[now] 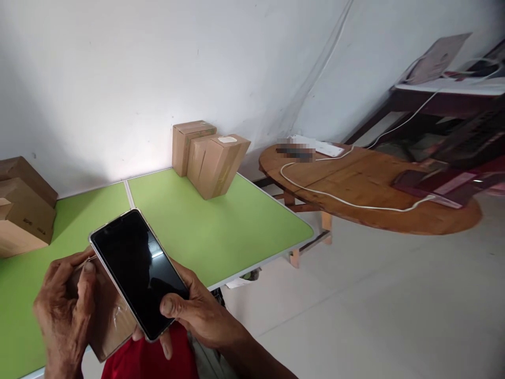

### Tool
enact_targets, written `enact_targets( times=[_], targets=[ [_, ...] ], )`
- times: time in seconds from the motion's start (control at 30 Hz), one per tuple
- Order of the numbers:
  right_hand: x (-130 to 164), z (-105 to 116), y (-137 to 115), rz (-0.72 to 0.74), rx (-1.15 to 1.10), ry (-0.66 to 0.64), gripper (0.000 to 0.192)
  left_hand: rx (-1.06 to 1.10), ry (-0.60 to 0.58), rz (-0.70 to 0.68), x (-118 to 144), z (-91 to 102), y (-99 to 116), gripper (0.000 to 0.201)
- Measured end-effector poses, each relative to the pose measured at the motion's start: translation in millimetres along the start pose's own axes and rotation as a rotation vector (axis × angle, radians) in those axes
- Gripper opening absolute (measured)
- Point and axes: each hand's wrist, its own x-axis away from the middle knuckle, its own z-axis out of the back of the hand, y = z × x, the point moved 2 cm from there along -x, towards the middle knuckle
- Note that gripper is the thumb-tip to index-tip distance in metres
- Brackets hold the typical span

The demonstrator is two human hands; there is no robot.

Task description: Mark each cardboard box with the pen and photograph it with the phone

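A smartphone (128, 263) with a dark screen and a clear case lies in my right hand (197, 305), thumb across its lower right edge. Just behind and left of it, my left hand (65, 305) is closed on a small brown cardboard box (106, 321) with shiny clear tape. The phone covers part of that box. Both are held above the near edge of a green folding table (177, 226). Fingertips of my right hand show below the phone's lower end.
Several cardboard boxes (215, 163) stand at the table's back against the wall. More boxes (29, 210) sit at the left. Rightward, a round wooden table (335, 184) carries a white cable (347, 205), a white strip and a dark red item (434, 187).
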Motion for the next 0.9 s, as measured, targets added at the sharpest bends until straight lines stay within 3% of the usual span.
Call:
enact_targets(
  times=[0.3, 0.43, 0.53, 0.7, 0.8, 0.9],
  targets=[
    [2, 1, 4, 0.032, 0.013, -0.003, 0.084, -0.018, -0.001, 0.015, 2, 0.4, -1, 0.029],
    [3, 11, -7, 0.062, 0.036, 0.108, 0.080, -0.028, -0.011, 0.038, 1, 1.3, 3, 0.030],
    [-2, 43, -14, 0.111, 0.156, 0.319, 0.073, -0.023, -0.022, 0.051, -1, 1.2, 4, 0.031],
    [-20, 124, -16, 0.120, 0.507, 0.766, 0.075, -0.011, 0.003, 0.049, -2, 0.0, 1, 0.033],
    [-26, 159, -11, 0.079, 0.620, 0.876, 0.075, -0.018, -0.005, 0.029, -1, -0.2, -2, 0.034],
    [-25, 177, -7, 0.040, 0.721, 0.911, 0.071, -0.019, -0.006, 0.000, 1, -0.3, -3, 0.033]
  ],
)
